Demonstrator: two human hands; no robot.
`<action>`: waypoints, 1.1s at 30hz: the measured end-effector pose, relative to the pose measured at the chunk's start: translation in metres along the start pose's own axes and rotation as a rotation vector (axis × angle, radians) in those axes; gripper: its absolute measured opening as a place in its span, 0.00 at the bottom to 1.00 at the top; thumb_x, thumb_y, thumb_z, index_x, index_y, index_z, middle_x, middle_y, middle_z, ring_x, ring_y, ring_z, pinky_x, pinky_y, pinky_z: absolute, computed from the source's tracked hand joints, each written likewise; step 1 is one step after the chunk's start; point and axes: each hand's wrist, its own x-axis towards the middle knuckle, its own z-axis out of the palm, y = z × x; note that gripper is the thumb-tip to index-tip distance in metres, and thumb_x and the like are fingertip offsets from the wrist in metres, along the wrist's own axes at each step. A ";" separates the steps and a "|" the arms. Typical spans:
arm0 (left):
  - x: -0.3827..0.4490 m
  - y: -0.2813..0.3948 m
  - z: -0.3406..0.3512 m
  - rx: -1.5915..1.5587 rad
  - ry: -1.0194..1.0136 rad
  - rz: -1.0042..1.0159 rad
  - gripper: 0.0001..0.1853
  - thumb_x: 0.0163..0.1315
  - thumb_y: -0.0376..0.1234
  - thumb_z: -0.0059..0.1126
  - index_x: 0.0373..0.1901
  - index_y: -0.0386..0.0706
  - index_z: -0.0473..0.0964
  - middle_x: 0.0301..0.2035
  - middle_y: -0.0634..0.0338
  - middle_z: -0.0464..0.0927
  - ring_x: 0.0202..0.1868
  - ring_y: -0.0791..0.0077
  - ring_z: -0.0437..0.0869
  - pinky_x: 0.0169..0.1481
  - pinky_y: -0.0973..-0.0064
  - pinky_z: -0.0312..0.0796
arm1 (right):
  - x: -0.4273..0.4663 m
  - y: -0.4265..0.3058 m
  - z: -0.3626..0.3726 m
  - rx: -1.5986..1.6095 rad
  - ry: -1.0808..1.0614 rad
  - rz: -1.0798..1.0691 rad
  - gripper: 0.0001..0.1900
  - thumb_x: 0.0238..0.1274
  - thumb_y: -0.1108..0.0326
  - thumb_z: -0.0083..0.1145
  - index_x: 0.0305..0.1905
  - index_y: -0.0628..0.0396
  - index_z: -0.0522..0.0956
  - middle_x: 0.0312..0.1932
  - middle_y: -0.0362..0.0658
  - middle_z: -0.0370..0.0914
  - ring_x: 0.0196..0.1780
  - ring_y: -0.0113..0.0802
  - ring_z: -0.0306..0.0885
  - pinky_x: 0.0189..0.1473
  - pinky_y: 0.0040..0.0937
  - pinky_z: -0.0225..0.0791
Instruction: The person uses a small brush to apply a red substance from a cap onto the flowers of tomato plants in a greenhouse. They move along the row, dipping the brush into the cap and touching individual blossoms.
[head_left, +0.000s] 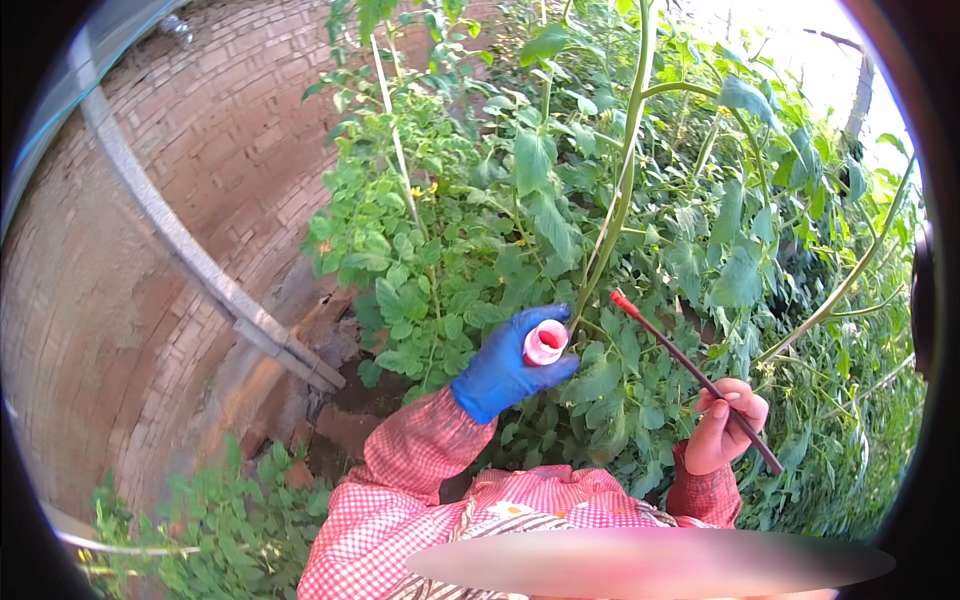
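Observation:
My left hand (495, 367), in a blue glove, grips a small open bottle (545, 343) with its mouth turned up towards me. The inside of the bottle shows red, and its rim is pinkish white. Bare-skinned, my right hand (724, 426) pinches a slim dark brush (686, 362) near its lower end. Its red-coated tip (624, 304) points up and left, apart from the bottle. Just beyond both hands rises a thick green tomato stem (628, 176), with a pale support string alongside it.
Dense tomato foliage (412, 292) with small yellow flowers spreads ahead and to the right. A curved-looking brick wall (247, 127) stands at left, with a grey post (180, 232) slanting before it. More leafy plants (225, 517) grow at lower left. Another stem (832, 300) leans at right.

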 end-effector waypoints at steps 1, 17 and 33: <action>0.017 -0.001 -0.001 0.014 -0.012 0.052 0.34 0.49 0.36 0.72 0.58 0.36 0.69 0.48 0.54 0.77 0.51 0.71 0.77 0.60 0.72 0.68 | 0.003 -0.002 0.004 -0.055 0.059 -0.006 0.12 0.67 0.64 0.55 0.43 0.56 0.63 0.34 0.50 0.72 0.27 0.28 0.71 0.31 0.22 0.68; 0.203 -0.016 -0.012 -0.253 -0.203 0.149 0.38 0.52 0.29 0.71 0.65 0.40 0.62 0.51 0.60 0.74 0.48 0.76 0.78 0.56 0.76 0.72 | 0.030 -0.043 0.027 -0.507 0.270 -0.257 0.13 0.67 0.56 0.54 0.46 0.50 0.66 0.28 0.44 0.69 0.23 0.28 0.62 0.28 0.26 0.57; 0.250 -0.027 -0.020 -0.130 -0.276 0.324 0.18 0.48 0.32 0.72 0.41 0.40 0.76 0.56 0.51 0.72 0.65 0.59 0.65 0.67 0.63 0.59 | 0.058 -0.033 0.052 -0.546 0.208 -0.318 0.12 0.68 0.57 0.52 0.45 0.50 0.64 0.25 0.42 0.69 0.21 0.28 0.65 0.24 0.27 0.57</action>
